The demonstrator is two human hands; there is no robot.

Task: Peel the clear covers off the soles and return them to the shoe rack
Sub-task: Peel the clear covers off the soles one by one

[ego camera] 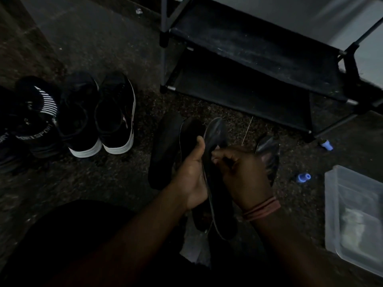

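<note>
I see two dark soles (215, 183) held together low in the middle of the view, above the speckled floor (103, 179). My left hand (192, 172) grips them from the left with its thumb pressed across the nearer sole, and my right hand (242, 172), with a reddish band (262, 208) on the wrist, pinches at the glossy clear cover (216, 129) near the toe end. A third dark sole (163, 150) lies on the floor just to the left of the held pair, and a shiny crumpled piece (268, 154), probably plastic, sits behind my right hand. The black shoe rack (259, 65) stands beyond, its shelves facing me. A pair of black sneakers with white soles (99, 114) and some dark socks (37, 119) rest well to the left. A clear plastic container (352, 216) sits at the right, with two small blue caps (303, 177) near it.
</note>
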